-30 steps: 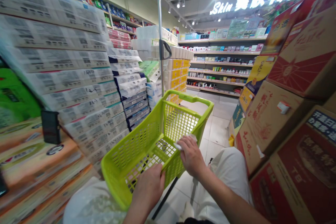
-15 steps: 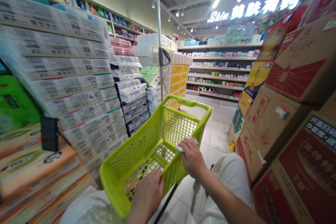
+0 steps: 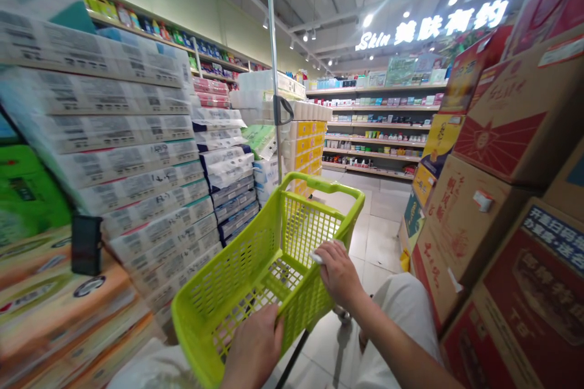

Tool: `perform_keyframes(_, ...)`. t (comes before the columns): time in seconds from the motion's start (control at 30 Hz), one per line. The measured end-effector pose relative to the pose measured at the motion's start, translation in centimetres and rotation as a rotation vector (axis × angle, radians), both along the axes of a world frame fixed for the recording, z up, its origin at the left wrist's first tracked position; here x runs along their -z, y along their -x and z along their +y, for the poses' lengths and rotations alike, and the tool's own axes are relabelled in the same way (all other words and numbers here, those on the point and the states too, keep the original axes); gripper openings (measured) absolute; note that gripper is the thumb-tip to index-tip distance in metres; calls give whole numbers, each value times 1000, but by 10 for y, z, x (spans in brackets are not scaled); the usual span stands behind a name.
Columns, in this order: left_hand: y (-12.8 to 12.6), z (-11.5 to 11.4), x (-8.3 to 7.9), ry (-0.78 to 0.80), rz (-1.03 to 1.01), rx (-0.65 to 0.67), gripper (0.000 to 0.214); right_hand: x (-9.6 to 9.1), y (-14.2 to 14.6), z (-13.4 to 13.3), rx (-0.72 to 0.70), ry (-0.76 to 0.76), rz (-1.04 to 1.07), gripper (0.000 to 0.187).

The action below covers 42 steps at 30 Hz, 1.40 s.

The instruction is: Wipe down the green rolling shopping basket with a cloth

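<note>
Looks to be a supermarket aisle, hemmed on the left by stacked packs of paper tissue (image 3: pixel 137 152) with barcodes outward and on the right by piled printed cartons (image 3: pixel 502 127). Ends at long wall shelves (image 3: pixel 378 127) lined with small bottles and boxes under a lit sign (image 3: pixel 433 27) reading "Skin". Holds a green plastic shopping basket (image 3: pixel 237 267) over the tiled floor (image 3: pixel 378 234).

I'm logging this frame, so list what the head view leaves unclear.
Head view only.
White piece: mostly covered by the right hand; cloth or paper, cannot tell.
Left hand, on the green basket: wrist cut off by bottom edge.
Stacked packs, left: print blurred.
</note>
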<state>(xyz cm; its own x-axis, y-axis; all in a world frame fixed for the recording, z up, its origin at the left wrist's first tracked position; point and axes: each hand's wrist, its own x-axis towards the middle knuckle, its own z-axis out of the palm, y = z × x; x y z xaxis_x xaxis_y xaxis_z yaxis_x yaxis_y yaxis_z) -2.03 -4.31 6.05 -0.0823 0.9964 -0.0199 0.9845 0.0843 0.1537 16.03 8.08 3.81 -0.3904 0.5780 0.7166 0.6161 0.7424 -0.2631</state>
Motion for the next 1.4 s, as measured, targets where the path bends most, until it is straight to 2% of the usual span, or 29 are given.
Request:
perform_keyframes(0.07,-1,1,0,-3,7,3,27,6,13,-11,-18,15,4,33)
perform_keyframes(0.2,3,7,4,-9,-34,12,26,20,49,-49,-216,56,-59,31)
perform_keyframes(0.27,6,9,7,-5,-63,16,26,21,52,-55,-279,57,-89,31)
perform_keyframes(0.37,11,10,13,-8,-50,30,22,13,33,-36,-264,32,-122,32)
perform_keyframes(0.47,13,10,17,-30,-34,40,20,2,7,-4,-110,5,-78,33)
perform_keyframes(0.53,12,11,18,-37,-35,37,21,0,0,6,-10,-8,-24,34)
perform_keyframes(0.63,11,13,18,-34,-30,40,19,7,15,-9,-13,10,-6,35)
perform_keyframes(0.73,9,14,15,-31,-28,37,20,18,38,-38,-181,41,-75,37)
perform_keyframes(0.8,9,13,14,-29,-30,33,22,20,41,-47,-255,44,-109,39)
perform_keyframes(0.87,9,12,14,-27,-27,39,22,16,33,-41,-247,27,-105,39)
perform_keyframes(1.0,7,10,14,-28,-12,34,23,7,9,-13,-75,-8,-34,35)
perform_keyframes(1.07,5,10,13,-23,-9,32,23,7,11,-13,-19,-2,-8,34)
perform_keyframes(1.13,4,11,11,-12,-9,30,22,12,25,-26,-74,12,-19,35)
perform_keyframes(1.27,5,13,9,6,-37,15,21,20,49,-54,-286,31,-78,40)
perform_keyframes(1.33,7,12,10,-2,-40,36,20,18,44,-50,-289,22,-87,39)
perform_keyframes(1.4,9,11,12,-18,-28,61,21,12,28,-33,-224,13,-80,36)
